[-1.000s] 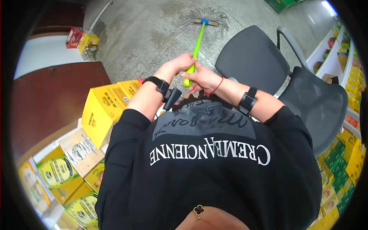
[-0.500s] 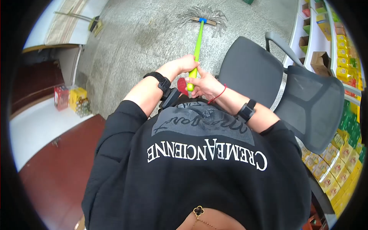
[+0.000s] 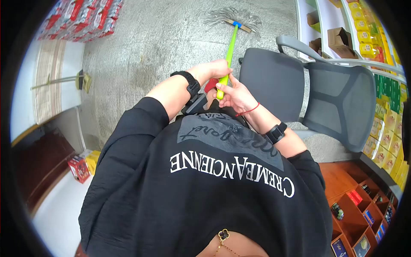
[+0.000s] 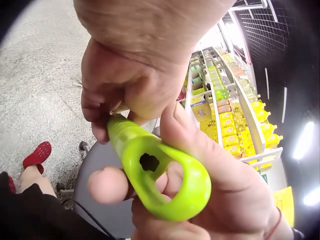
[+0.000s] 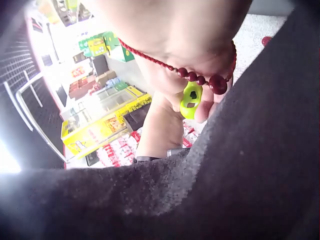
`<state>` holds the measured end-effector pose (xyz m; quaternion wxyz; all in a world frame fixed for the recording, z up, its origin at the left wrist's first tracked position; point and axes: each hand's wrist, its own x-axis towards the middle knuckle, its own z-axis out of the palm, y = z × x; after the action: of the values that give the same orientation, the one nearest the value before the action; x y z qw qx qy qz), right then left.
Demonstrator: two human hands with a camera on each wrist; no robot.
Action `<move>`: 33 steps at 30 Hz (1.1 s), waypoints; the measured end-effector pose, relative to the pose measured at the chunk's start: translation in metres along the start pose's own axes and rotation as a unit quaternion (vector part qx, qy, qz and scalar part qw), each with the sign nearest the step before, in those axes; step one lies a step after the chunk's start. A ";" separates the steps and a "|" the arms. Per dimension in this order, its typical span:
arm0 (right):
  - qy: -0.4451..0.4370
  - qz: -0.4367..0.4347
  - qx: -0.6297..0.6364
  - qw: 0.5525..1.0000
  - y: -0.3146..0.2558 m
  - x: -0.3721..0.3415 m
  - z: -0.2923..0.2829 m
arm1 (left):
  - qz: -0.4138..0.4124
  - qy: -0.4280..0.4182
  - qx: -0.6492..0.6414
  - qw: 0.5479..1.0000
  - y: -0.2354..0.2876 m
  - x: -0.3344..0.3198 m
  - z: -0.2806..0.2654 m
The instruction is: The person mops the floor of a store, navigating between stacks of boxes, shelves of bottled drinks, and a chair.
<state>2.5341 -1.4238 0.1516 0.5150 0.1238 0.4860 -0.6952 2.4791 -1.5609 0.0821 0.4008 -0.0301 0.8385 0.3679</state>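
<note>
A green mop handle (image 3: 230,51) runs from the hands to a blue clamp and a grey string mop head (image 3: 252,21) spread on the floor. The left hand (image 3: 218,68) curls round the handle, farther along it. Nearer the body, the right hand (image 3: 240,96) grips the handle's end with the thumb along it. In the left wrist view the handle's looped end (image 4: 192,195) shows between the left hand (image 4: 135,80) above and the right hand (image 4: 215,175) below. The right wrist view shows the green end (image 5: 191,100) beneath the right hand (image 5: 175,45), partly hidden by its fingers.
A grey office chair (image 3: 274,81) stands close to the right of the hands. Shelves with cartons (image 3: 341,43) line the right side. Red-and-white packs (image 3: 81,19) stand at top left, and a brown compartment shelf (image 3: 359,205) is at lower right. A red shoe (image 3: 211,84) shows beside the handle.
The view has turned: the chair and right shelves sit differently, and red packs and the compartment shelf have come into view. The mop head has shifted slightly right in view; both hands keep their grip.
</note>
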 end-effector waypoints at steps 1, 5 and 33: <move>0.003 -0.007 0.004 1.000 -0.014 0.012 -0.001 | 0.007 -0.005 0.015 1.000 0.004 0.012 -0.015; 0.016 -0.035 0.025 0.999 -0.074 0.060 -0.010 | 0.078 0.051 0.009 0.996 -0.003 0.079 -0.063; 0.217 -0.128 0.148 0.956 -0.434 0.256 -0.129 | 0.122 -0.187 0.040 0.974 0.195 0.373 -0.390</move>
<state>2.0160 -1.4741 0.1534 0.2802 0.2831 0.4894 -0.7758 1.9058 -1.5782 0.0977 0.5032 0.1580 0.7600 0.3797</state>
